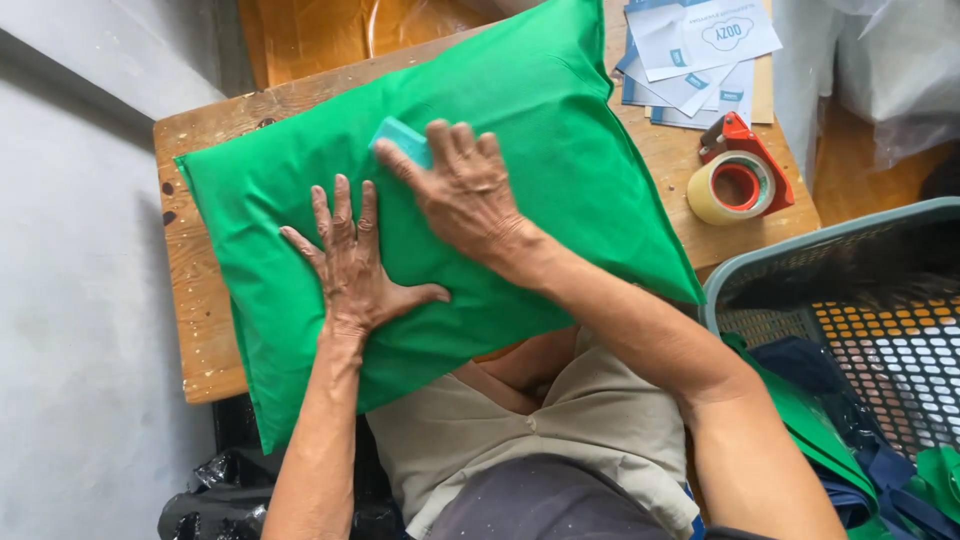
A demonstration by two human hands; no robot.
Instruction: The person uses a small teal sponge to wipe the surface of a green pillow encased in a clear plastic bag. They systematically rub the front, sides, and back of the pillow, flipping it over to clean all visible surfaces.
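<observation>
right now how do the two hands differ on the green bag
The left hand lies flat with fingers spread on the green bag and holds nothing; the right hand is higher up, pressing a small teal card under its fingertips. Both rest palm-down on the bag.

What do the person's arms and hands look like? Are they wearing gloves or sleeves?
No gloves and no sleeves. Both arms are bare down their whole visible length. The left hand and right hand are bare too, wrinkled, with veins showing. No rings, watch or bracelets can be seen.
</observation>
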